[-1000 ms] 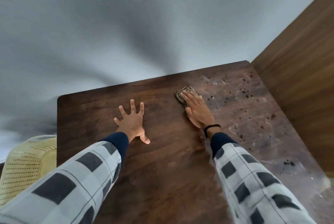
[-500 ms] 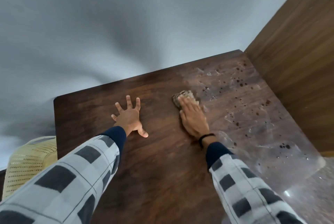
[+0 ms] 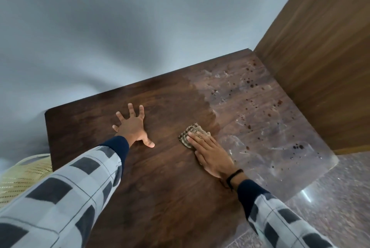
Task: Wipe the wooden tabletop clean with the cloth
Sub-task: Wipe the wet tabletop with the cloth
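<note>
Dark brown wood filled the middle of the view: the rectangular wooden tabletop (image 3: 160, 197) stood against a plain grey wall (image 3: 120, 27), with a tall brown wooden panel (image 3: 320, 67) along its right edge. By my judgement the job was about half done. The left and middle stretch looked dark and clean, while the right part carried a pale dusty film with dark spots (image 3: 260, 119) reaching to the panel and the near right corner.

The small crumpled tan cloth (image 3: 191, 132) lay on the tabletop at the border between the two zones. It was pressed flat under the straight fingers of the right hand (image 3: 210, 157), not gripped. The left hand (image 3: 132, 127) rested on the clean wood, fingers spread, holding nothing.

The panel would likely crowd strokes into the far corner. A yellow woven seat (image 3: 24, 173) showed at lower left, beside the table.
</note>
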Demonstrator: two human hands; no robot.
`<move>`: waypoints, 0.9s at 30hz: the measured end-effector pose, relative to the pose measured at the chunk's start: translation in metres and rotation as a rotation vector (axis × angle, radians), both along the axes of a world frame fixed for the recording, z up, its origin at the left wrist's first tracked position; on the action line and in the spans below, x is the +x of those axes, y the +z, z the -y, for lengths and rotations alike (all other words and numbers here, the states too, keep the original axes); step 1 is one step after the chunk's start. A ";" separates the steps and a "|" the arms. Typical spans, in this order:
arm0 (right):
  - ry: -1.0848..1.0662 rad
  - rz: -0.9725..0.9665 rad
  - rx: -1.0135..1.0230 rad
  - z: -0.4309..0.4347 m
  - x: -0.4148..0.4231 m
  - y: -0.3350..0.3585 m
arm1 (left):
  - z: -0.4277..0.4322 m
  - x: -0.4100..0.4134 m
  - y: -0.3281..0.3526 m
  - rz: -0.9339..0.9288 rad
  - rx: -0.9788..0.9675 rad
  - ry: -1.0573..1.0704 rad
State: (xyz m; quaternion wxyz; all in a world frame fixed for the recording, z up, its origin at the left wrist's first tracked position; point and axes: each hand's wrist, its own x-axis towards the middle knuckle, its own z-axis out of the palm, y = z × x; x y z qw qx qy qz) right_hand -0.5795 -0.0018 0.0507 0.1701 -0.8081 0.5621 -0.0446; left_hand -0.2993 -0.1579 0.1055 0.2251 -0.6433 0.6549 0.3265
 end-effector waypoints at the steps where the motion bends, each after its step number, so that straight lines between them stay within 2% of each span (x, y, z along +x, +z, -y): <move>1: 0.059 -0.025 -0.011 0.005 -0.013 0.001 | 0.000 0.000 0.000 0.000 0.001 0.003; 3: 0.044 -0.071 0.020 0.031 -0.031 0.007 | 0.002 0.001 -0.001 -0.006 -0.001 0.011; 6: -0.263 -0.064 0.032 0.055 -0.033 0.013 | 0.000 0.001 -0.001 -0.011 -0.007 0.014; 8: -0.381 -0.019 0.033 0.040 -0.015 0.010 | -0.001 0.002 -0.001 -0.001 -0.002 0.011; 10: -0.304 0.021 0.043 0.005 0.000 0.003 | -0.001 0.002 -0.001 0.002 0.000 0.012; 12: -0.114 0.012 0.023 -0.028 -0.005 -0.003 | -0.001 0.002 0.000 0.007 0.002 0.006; 15: 0.104 -0.068 0.021 -0.014 -0.039 0.001 | 0.001 0.000 0.001 0.018 0.001 0.005; 16: 0.083 -0.086 0.042 0.002 -0.047 0.006 | 0.001 -0.001 0.001 0.018 0.001 0.004; 18: -0.139 -0.059 0.052 0.030 -0.049 0.013 | 0.003 0.002 0.002 0.024 -0.015 -0.008; 20: -0.356 0.017 0.057 0.027 -0.031 0.011 | 0.003 0.003 0.000 0.027 -0.017 -0.006; 21: -0.365 0.042 0.058 0.012 -0.020 0.007 | 0.002 0.003 -0.002 0.028 -0.022 -0.009; 25: 0.003 0.005 -0.015 -0.037 -0.027 -0.007 | 0.000 0.003 -0.005 0.038 -0.031 -0.017; 27: 0.022 -0.033 -0.042 -0.020 -0.038 -0.007 | 0.001 0.002 -0.003 0.041 -0.036 -0.020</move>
